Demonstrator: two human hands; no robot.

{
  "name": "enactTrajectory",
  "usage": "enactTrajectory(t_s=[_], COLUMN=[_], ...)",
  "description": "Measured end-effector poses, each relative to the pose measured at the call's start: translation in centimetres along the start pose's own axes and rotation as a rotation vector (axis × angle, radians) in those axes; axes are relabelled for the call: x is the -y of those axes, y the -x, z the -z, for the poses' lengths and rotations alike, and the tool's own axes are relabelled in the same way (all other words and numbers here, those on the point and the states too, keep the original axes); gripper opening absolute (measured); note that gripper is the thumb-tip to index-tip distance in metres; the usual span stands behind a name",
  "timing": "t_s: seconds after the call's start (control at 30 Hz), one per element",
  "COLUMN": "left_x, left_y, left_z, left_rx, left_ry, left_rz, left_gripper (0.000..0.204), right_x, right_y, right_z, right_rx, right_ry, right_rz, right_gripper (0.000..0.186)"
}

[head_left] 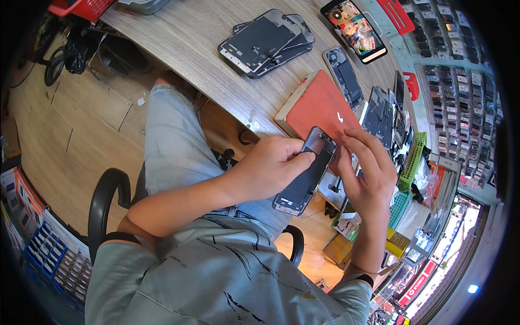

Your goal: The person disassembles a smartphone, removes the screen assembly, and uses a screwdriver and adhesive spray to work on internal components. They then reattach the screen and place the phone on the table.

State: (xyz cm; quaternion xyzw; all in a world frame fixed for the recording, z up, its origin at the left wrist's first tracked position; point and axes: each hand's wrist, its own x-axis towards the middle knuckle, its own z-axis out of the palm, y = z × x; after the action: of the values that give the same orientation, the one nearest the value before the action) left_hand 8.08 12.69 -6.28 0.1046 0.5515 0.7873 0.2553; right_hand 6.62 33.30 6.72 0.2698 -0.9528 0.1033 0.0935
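Note:
My left hand (273,165) grips a phone screen assembly (299,187) by its left edge, thumb lying over the dark back of the panel. The panel is tilted above my lap, with small parts and a flex cable along its upper end. Beside that upper end is my right hand (372,165), its thumb and forefinger drawn together over a red-orange box (317,105). Anything between those fingertips is too small to make out. A small white mark or scrap (340,116) shows on the box's top.
Several detached phone screens (260,43) lie stacked on the wooden table (179,32). An opened phone body (344,76) sits behind the box, near a propped, lit phone (357,32). More dark phone parts (379,114) and a green basket (413,160) crowd the right side.

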Motion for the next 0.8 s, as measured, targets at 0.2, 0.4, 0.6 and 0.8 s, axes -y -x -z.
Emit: enactTrajectory(t_s=[0.2, 0.4, 0.6, 0.8], left_x=[-1.3, -2.3, -1.6, -1.3], left_y=[0.2, 0.2, 0.2, 0.1], left_z=[0.3, 0.2, 0.2, 0.1], left_rx=[0.018, 0.005, -0.004, 0.006], left_ry=[0.021, -0.002, -0.042, -0.015], left_rz=[0.033, 0.027, 0.019, 0.041], left_gripper=[0.024, 0.027, 0.028, 0.026], right_x=[0.1, 0.3, 0.4, 0.2], right_y=[1.1, 0.9, -0.1, -0.5], right_z=[0.2, -0.3, -0.7, -1.1], right_rx=[0.016, 0.023, 0.031, 0.042], right_ry=[-0.025, -0.159, -0.228, -0.236], right_rz=[-0.041, -0.115, -0.177, -0.189], right_gripper=[0.024, 0.02, 0.015, 0.013])
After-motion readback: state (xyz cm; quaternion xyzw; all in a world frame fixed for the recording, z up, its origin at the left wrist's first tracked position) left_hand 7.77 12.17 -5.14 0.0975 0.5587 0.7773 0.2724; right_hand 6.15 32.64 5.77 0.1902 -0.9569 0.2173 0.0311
